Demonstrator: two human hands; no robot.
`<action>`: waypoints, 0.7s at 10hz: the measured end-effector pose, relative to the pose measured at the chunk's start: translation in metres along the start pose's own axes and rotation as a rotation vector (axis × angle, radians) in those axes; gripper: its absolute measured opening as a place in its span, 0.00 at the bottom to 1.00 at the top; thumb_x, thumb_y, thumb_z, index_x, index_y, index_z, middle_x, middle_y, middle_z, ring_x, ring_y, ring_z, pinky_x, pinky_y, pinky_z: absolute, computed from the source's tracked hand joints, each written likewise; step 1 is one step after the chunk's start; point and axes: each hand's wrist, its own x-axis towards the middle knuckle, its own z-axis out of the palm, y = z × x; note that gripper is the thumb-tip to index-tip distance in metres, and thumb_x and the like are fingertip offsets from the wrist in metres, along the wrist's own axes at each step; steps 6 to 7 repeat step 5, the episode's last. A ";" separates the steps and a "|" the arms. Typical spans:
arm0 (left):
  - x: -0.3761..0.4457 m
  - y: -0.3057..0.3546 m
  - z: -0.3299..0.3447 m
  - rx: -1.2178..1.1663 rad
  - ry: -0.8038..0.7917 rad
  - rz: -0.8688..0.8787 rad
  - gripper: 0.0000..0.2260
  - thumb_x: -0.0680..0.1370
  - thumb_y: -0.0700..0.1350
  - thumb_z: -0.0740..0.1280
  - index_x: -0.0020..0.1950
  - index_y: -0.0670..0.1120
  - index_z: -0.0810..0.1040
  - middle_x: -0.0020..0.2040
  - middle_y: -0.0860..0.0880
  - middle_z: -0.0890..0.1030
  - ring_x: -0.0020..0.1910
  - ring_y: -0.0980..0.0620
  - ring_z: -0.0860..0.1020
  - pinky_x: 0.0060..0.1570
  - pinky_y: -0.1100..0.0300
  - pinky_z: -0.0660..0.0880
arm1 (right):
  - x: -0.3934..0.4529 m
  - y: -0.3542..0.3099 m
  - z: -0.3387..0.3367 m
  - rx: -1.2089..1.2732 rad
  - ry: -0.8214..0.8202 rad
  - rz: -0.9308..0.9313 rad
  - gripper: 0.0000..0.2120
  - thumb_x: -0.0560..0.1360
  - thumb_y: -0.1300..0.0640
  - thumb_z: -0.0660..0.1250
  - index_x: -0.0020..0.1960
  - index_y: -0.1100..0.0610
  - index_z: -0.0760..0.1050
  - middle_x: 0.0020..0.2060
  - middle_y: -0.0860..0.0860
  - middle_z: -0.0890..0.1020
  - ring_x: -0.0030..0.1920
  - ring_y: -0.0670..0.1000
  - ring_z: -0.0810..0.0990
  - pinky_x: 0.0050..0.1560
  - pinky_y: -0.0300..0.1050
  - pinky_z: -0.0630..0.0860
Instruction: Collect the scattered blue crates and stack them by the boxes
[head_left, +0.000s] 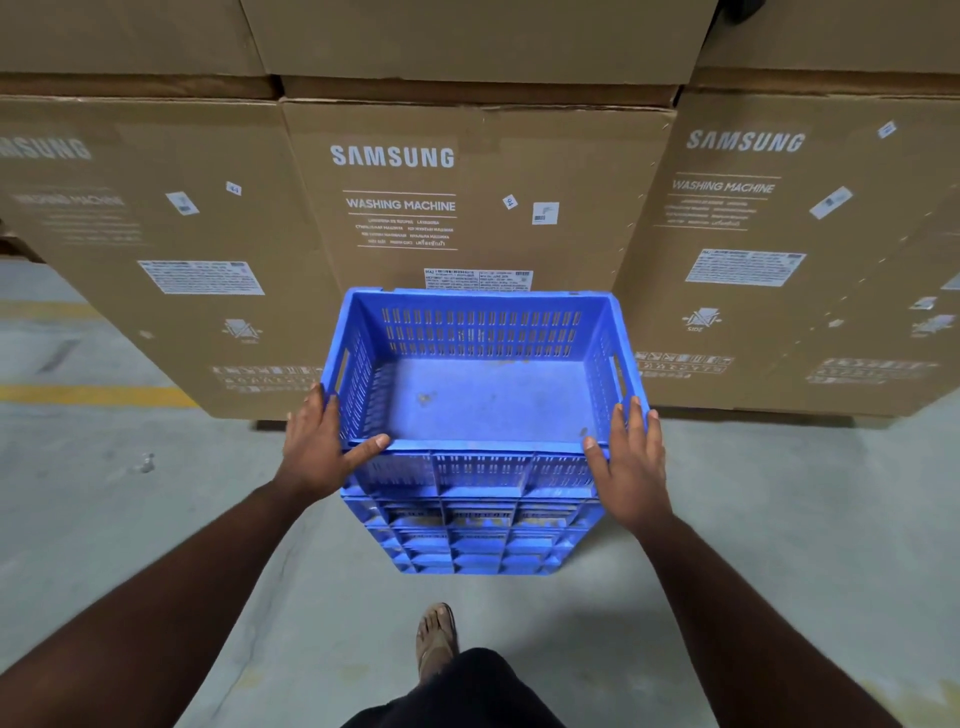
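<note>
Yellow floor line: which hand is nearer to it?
Left. The left hand holds the top blue crate's left corner, toward the yellow floor line; the right hand is across the crate.

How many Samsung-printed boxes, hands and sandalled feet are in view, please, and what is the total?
Boxes: 3 (left box, middle box, right box)
Hands: 2 (left hand, right hand)
Feet: 1 (foot)
Total: 6
</note>
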 end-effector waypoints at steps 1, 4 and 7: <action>-0.001 0.006 -0.007 0.086 -0.023 -0.047 0.48 0.68 0.80 0.57 0.76 0.48 0.67 0.83 0.44 0.51 0.81 0.46 0.55 0.75 0.36 0.44 | -0.002 -0.002 -0.006 0.008 -0.061 0.035 0.36 0.80 0.34 0.48 0.81 0.54 0.59 0.82 0.53 0.54 0.82 0.59 0.45 0.78 0.63 0.50; -0.029 0.035 -0.038 0.088 0.184 0.161 0.24 0.78 0.52 0.69 0.72 0.47 0.72 0.63 0.47 0.80 0.65 0.43 0.75 0.68 0.46 0.65 | -0.021 -0.068 -0.044 0.486 0.106 -0.011 0.19 0.83 0.44 0.61 0.66 0.53 0.78 0.62 0.50 0.82 0.65 0.53 0.78 0.72 0.58 0.68; -0.013 0.052 -0.065 -0.014 0.179 0.281 0.20 0.77 0.49 0.70 0.68 0.46 0.76 0.58 0.47 0.83 0.60 0.43 0.79 0.62 0.49 0.70 | -0.002 -0.106 -0.063 0.632 -0.005 -0.166 0.10 0.82 0.49 0.64 0.54 0.51 0.83 0.48 0.47 0.86 0.51 0.46 0.83 0.55 0.50 0.79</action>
